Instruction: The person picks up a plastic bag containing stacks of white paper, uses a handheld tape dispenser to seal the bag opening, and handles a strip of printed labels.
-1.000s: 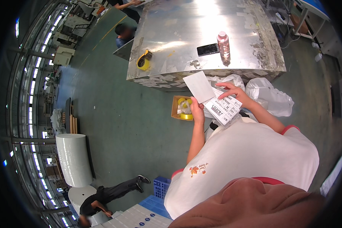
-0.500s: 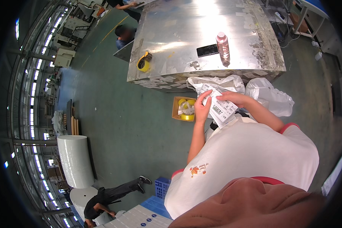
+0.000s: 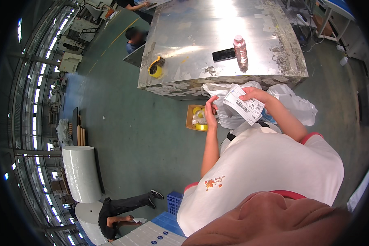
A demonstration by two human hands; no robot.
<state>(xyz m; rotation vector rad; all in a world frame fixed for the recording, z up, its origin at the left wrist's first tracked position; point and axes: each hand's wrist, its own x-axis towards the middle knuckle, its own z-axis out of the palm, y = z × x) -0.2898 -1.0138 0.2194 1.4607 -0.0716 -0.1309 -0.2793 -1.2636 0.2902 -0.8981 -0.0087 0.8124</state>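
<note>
We look down on a stack of printed slips point(image 3: 242, 107) in front of the person's chest, between the near edge of the metal tabletop point(image 3: 184, 37) and the white shirt point(image 3: 270, 160). The right hand point(image 3: 256, 95) has the stack: its grip is clamped on the slips toward their far right side, with the thumb lying across the top face. The left hand point(image 3: 211, 112) is apart from them, just to their left, its fingers loosely curled, and we make out no slip between them. The relation that matters to us is this short gap: from the left hand the stack lies directly to the right, its long axis slanting from far left to near right, so that the left corner is the part nearest those curled fingers. The right hand is the nearer one, being in contact, while the left has only that gap between it and the paper. Below the hands we see white plastic bags point(image 3: 291, 104), and beyond the left hand, on the floor point(image 3: 143, 135), a cardboard box point(image 3: 189, 119) with yellow tape rolls point(image 3: 201, 127). Farther off on the tabletop, we find a pinkish bottle point(image 3: 241, 55) touching or just beside a dark phone point(image 3: 224, 55), with a yellow tape dispenser point(image 3: 156, 67) near the left edge.
</note>
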